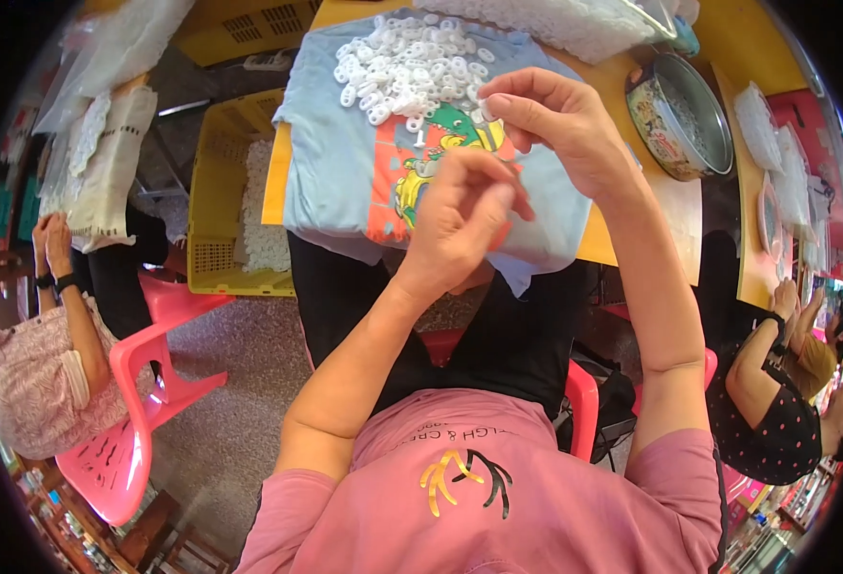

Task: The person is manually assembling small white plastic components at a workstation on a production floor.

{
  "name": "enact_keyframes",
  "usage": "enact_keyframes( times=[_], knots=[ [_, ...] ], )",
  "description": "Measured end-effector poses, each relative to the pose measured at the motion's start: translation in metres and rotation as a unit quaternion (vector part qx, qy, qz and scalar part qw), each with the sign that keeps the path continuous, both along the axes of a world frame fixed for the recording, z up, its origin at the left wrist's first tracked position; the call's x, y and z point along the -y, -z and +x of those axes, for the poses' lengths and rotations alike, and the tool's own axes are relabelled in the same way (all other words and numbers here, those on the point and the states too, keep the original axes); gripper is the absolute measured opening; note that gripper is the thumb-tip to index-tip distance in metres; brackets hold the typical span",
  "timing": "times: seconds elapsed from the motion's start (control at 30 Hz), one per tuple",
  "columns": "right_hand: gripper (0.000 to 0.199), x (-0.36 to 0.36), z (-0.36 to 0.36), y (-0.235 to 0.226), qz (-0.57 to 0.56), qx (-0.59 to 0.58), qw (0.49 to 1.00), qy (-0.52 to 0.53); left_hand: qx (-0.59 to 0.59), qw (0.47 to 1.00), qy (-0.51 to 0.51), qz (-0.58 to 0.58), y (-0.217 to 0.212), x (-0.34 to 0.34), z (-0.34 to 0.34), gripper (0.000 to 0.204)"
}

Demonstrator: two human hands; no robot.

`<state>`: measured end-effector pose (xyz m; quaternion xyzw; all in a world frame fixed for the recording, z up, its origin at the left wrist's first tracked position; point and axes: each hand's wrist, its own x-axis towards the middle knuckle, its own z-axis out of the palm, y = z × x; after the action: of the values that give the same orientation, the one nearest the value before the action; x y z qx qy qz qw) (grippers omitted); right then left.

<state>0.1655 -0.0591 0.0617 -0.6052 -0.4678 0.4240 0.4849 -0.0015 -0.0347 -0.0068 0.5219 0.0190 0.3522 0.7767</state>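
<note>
A heap of small white oval plastic pieces with holes [407,62] lies on a light blue shirt [331,182] with a colourful cartoon print, spread over the table. At the heap's right edge my right hand [565,124] pinches a small white plastic piece [485,107] between thumb and forefinger. My left hand [469,215] hovers over the print, nearer to me, its fingers curled in toward the thumb. What the left fingers hold, if anything, is hidden. A small white T-shaped piece [420,139] rests on the print below the heap.
A round metal tin [680,115] stands to the right on the yellow table. At the far edge lies a clear bag of white pieces [565,24]. A yellow crate [235,191] with white pieces stands at left, beside a pink chair [144,402]. Other people sit on both sides.
</note>
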Motion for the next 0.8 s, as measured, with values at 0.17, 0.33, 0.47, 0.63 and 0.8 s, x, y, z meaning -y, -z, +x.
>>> enact_keyframes(
  times=[0.17,0.33,0.47,0.63,0.8],
  knots=[
    [0.019,0.028,-0.009,0.013,-0.010,-0.217,0.973,0.075,-0.048,0.986,-0.139,-0.082,-0.001,0.001,0.012,0.015],
    [0.015,0.044,-0.024,0.022,-0.018,-0.309,0.945,0.109,-0.118,0.975,-0.189,-0.026,0.000,0.002,0.012,0.020],
    [0.018,0.047,-0.023,0.026,-0.003,-0.289,0.949,0.124,-0.114,0.979,-0.164,-0.033,-0.005,0.003,0.014,0.017],
    [0.019,0.047,-0.018,0.021,0.006,-0.247,0.960,0.135,-0.127,0.978,-0.168,-0.009,-0.005,0.005,0.012,0.016],
    [0.021,0.051,-0.018,0.023,-0.016,-0.258,0.959,0.117,-0.127,0.974,-0.187,0.006,0.001,0.004,0.015,0.016]
  ],
)
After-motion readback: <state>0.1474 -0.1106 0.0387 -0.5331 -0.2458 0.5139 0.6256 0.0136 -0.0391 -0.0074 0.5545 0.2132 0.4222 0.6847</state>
